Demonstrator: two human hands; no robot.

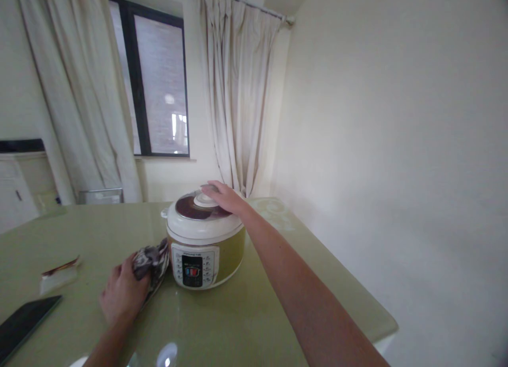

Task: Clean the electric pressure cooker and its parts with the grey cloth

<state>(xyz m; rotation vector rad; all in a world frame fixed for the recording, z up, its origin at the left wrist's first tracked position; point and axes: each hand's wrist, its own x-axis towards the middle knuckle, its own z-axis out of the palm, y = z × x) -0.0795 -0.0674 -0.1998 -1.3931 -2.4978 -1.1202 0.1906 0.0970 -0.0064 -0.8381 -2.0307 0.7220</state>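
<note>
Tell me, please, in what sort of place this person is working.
Probably a dining area in a home: an electric cooker stands on a glossy green table, long pale curtains hang beside a window, and a low white cabinet is at the far left.

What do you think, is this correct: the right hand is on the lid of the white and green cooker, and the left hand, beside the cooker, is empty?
Not quite: the left hand is not empty. The head view shows it gripping a patterned cloth beside the cooker. The right hand is on the lid, as you say.
</note>
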